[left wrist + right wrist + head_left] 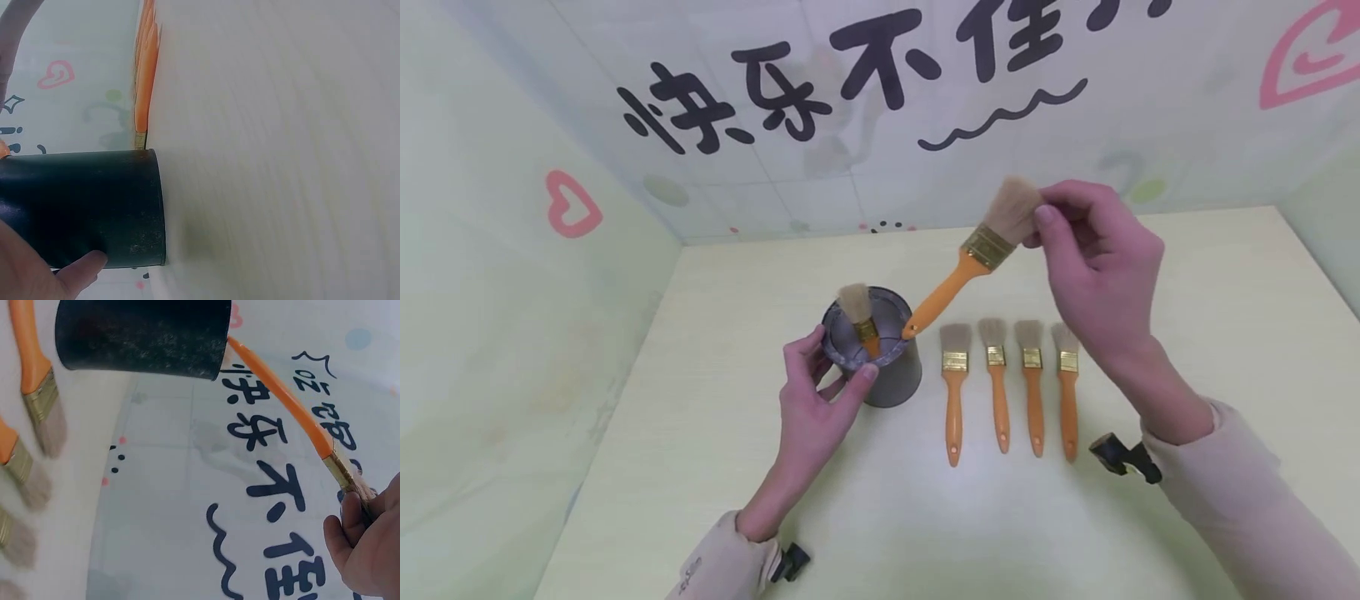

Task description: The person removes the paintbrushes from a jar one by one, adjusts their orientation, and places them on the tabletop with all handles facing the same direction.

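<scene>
A dark metal can stands on the table with one paintbrush in it, bristles up. My left hand grips the can near its rim, thumb at the front and fingers round the left side. By its bristles, my right hand pinches a second, wider paintbrush. That brush slants down to the left, its orange handle end right at the can's rim. In the right wrist view, the handle meets the can's edge.
Right of the can several paintbrushes lie in a row, bristles away from me and orange handles towards me. A printed wall sheet with dark characters rises behind the table. Another sheet hangs at the left.
</scene>
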`<state>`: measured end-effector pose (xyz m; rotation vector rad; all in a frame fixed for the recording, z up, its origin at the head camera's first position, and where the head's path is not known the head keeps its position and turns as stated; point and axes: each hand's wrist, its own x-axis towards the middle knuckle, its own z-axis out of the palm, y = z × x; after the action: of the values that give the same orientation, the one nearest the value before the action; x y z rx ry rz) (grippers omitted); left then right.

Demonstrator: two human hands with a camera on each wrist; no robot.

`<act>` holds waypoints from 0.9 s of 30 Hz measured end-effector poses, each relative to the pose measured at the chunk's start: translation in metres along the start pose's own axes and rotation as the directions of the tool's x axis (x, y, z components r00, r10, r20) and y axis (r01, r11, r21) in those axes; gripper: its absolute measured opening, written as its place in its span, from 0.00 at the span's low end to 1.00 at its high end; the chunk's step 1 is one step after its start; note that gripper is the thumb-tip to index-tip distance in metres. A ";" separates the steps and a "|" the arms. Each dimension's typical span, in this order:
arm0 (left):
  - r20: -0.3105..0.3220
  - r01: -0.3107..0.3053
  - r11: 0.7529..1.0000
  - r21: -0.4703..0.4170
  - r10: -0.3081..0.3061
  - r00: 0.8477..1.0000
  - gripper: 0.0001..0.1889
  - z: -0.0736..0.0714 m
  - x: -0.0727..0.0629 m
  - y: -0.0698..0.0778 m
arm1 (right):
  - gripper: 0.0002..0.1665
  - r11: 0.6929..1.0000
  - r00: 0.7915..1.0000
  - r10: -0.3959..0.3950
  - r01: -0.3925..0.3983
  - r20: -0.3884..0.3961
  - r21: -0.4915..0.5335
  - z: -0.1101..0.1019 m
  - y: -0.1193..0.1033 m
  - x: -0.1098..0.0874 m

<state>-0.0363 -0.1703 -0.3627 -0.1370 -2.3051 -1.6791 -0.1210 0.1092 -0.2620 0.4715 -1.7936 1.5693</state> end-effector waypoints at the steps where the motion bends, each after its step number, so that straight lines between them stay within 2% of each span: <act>1: 0.000 0.001 1.000 -0.001 -0.001 1.000 0.37 0.000 0.000 0.000 | 0.06 1.000 1.000 0.018 -0.018 -0.004 0.007 -0.004 0.003 -0.001; 6: 0.003 -0.004 1.000 0.008 0.004 1.000 0.37 0.000 0.000 -0.001 | 0.07 0.995 0.995 0.100 -0.101 -0.024 -0.016 -0.026 0.018 -0.010; 11: 0.005 -0.011 1.000 0.021 0.011 1.000 0.38 0.000 -0.001 -0.002 | 0.08 0.981 0.989 0.144 -0.144 -0.013 -0.129 -0.049 0.030 -0.022; 16: 0.011 -0.005 1.000 0.019 0.005 1.000 0.37 0.000 -0.003 -0.002 | 0.08 0.950 0.979 0.202 -0.197 -0.002 -0.241 -0.071 0.042 -0.037; 19: 0.009 -0.007 1.000 0.015 0.007 1.000 0.37 -0.001 -0.003 -0.002 | 0.08 0.914 0.964 0.267 -0.247 0.019 -0.322 -0.083 0.047 -0.042; 24: 0.007 -0.012 1.000 0.015 0.012 1.000 0.36 -0.001 -0.001 -0.002 | 0.11 0.811 0.904 0.423 -0.347 0.061 -0.472 -0.100 0.053 -0.046; 27: 0.004 -0.016 1.000 0.017 0.016 1.000 0.36 -0.001 -0.001 -0.002 | 0.12 0.767 0.872 0.481 -0.367 0.093 -0.527 -0.108 0.058 -0.049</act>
<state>-0.0361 -0.1718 -0.3645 -0.1546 -2.3145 -1.6528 -0.0982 0.2168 -0.3354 -0.0247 -2.5197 1.2805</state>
